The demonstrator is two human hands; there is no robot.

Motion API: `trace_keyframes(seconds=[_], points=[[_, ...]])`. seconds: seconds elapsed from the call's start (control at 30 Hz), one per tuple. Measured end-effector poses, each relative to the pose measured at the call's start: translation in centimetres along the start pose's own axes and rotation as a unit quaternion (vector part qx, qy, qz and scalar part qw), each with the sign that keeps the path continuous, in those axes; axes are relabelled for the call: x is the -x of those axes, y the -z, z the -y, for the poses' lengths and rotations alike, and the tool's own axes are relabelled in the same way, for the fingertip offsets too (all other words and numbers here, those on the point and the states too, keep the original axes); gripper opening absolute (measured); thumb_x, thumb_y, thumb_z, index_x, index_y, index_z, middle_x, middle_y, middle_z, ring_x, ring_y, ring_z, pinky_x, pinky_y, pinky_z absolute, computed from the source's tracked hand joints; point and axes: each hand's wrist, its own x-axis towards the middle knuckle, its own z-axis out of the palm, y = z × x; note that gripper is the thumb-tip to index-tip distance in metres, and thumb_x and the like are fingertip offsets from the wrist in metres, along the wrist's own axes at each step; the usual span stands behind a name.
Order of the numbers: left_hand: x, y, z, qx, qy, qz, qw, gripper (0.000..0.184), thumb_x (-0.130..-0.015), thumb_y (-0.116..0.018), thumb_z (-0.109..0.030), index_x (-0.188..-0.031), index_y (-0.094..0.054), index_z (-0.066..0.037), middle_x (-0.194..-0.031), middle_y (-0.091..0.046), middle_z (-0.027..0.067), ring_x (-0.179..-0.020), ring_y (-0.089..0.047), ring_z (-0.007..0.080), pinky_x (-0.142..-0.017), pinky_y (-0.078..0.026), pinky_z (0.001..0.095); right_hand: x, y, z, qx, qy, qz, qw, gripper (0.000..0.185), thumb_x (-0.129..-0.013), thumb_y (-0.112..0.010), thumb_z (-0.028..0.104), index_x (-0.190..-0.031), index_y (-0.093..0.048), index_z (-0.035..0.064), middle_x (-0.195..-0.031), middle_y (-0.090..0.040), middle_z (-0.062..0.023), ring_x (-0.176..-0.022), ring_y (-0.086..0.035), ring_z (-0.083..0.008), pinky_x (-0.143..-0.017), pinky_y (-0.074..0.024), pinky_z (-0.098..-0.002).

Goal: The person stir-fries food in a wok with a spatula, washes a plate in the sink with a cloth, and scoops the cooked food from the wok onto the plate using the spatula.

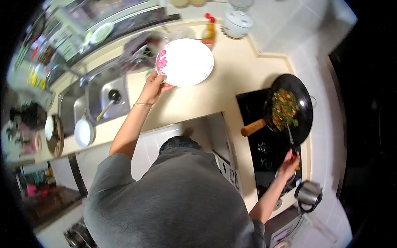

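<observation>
My left hand (154,87) grips the lower left rim of a white plate (186,62) with pink flowers, held over the counter. On the right, my right hand (288,166) is closed on the handle of a spatula (290,138), whose far end is in the food. A black wok (304,105) with a wooden handle (253,127) sits on the black stove (264,153). Chopped food (284,108), green and brown with orange bits, lies in the wok.
A double sink (99,103) at the left holds a ladle (106,108). A white bowl (84,133) stands by its edge. Bottles (209,33) and a lidded white pot (237,22) stand at the back. A metal kettle (309,194) is right of the stove.
</observation>
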Motion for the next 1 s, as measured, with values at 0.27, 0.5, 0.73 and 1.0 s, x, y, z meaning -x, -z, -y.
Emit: trace_keyframes(seconds=[0.27,0.5,0.73,1.0], points=[[7.8,9.6,-0.4,0.043,-0.068,-0.166,0.983,0.034,-0.087,-0.045,-0.007,-0.119,-0.04,0.003,-0.104,-0.055,0.0142,-0.08,-0.061,0.0209,-0.072,-0.058,0.0324,-0.4,0.1,0.1,-0.002,0.003,0.01,1.0,0.036,-0.087,-0.059,0.027,-0.112,-0.053,0.0019,-0.111,-0.054,-0.0176,-0.108,-0.053,-0.026,-0.09,-0.048,-0.0287],[9.8,19.1,1.0,0.051,0.002,-0.304,0.951,0.03,-0.092,-0.036,-0.014,-0.114,-0.045,0.004,-0.101,-0.057,0.0147,-0.086,-0.061,0.0221,-0.07,-0.058,0.0319,-0.3,-0.1,-0.2,-0.006,0.018,0.016,1.0,0.033,-0.089,-0.056,0.027,-0.109,-0.054,0.0,-0.112,-0.054,-0.0151,-0.109,-0.052,-0.0265,-0.094,-0.0457,-0.0306],[7.8,24.3,2.5,0.184,-0.015,-0.353,0.917,0.024,-0.093,-0.045,-0.017,-0.109,-0.051,0.0,-0.102,-0.058,0.0113,-0.089,-0.06,0.0211,-0.071,-0.058,0.0286,1.2,-0.6,0.1,-0.01,-0.045,0.022,0.999,0.035,-0.088,-0.059,0.026,-0.101,-0.053,-0.0059,-0.108,-0.057,-0.0186,-0.103,-0.057,-0.0279,-0.093,-0.0482,-0.0323],[5.8,28.3,2.5,0.377,0.066,-0.274,0.882,0.028,-0.093,-0.043,-0.016,-0.111,-0.046,0.006,-0.096,-0.056,0.0196,-0.081,-0.06,0.0238,-0.061,-0.058,0.0242,11.3,-1.8,-9.6,0.182,-0.198,0.183,0.946,0.027,-0.091,-0.046,0.014,-0.113,-0.049,-0.0015,-0.094,-0.061,-0.0122,-0.078,-0.06,-0.0195,-0.071,-0.0503,-0.0283]])
